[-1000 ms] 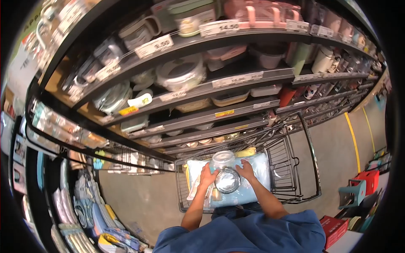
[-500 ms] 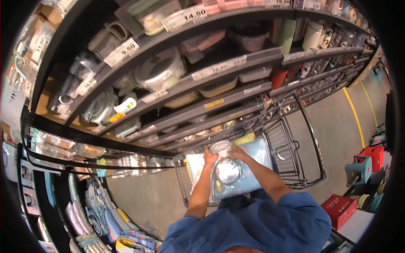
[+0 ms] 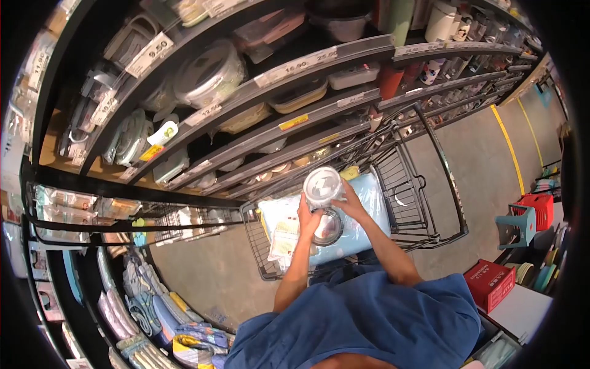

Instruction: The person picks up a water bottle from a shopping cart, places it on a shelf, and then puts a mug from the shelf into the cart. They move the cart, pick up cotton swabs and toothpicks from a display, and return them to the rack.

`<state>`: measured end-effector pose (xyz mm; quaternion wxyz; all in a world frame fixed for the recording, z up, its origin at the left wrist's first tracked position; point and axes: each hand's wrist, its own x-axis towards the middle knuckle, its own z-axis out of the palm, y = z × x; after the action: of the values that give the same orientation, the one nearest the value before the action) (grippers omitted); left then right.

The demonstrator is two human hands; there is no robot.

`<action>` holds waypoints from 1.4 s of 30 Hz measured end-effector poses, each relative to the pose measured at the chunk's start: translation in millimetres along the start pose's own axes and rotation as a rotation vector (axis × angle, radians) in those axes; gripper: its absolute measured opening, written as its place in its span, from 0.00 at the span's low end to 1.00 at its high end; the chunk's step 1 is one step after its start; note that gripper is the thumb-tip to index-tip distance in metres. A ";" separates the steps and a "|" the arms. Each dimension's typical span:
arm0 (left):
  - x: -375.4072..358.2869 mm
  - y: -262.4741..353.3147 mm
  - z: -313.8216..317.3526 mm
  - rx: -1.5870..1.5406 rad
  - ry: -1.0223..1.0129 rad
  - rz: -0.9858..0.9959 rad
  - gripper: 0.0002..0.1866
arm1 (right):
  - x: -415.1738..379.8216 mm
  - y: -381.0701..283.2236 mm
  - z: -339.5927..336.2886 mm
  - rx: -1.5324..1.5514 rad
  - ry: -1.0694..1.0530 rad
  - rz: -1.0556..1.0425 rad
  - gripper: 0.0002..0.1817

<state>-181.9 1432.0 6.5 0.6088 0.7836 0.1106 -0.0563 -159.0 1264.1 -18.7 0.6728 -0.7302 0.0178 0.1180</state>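
Note:
A round food container with a clear, white-rimmed lid point(image 3: 322, 186) is held between my two hands above the shopping cart. My left hand point(image 3: 306, 214) grips its left side, fingers partly hidden behind it. On the other side, my right hand point(image 3: 350, 203) is closed on the lower right edge. Below them, a round, clear-topped item with a dark rim point(image 3: 328, 227) rests on a light-blue plastic-wrapped package point(image 3: 364, 212) in the cart. Left of it lies a clear packet with printed paper point(image 3: 284, 238).
The wire shopping cart point(image 3: 410, 184) stands against shelves of priced containers, such as a large round lidded bowl point(image 3: 209, 72). Folded textiles point(image 3: 166, 313) fill the lower left. At right are a teal stool point(image 3: 517, 226), a red stool point(image 3: 537, 211) and a red box point(image 3: 488, 284).
Both hands have raised the round container from low over the cart toward the camera, and its lid now faces up at me. The view has shifted slightly.

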 end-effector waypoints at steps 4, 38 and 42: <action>-23.1 39.9 19.0 0.245 0.129 0.176 0.44 | -32.7 -15.6 -17.1 0.118 0.097 -0.093 0.49; 203.8 237.3 64.0 0.568 0.096 0.435 0.30 | 177.0 -165.1 -169.5 0.317 0.319 -0.335 0.38; 103.7 91.3 22.8 0.462 0.160 0.539 0.32 | 56.4 -51.4 -160.8 0.341 -0.090 -0.011 0.33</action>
<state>-58.3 1399.4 63.6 0.3981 0.9034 -0.0683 0.1441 -70.9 1117.8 31.3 0.7877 -0.5994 0.0035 0.1423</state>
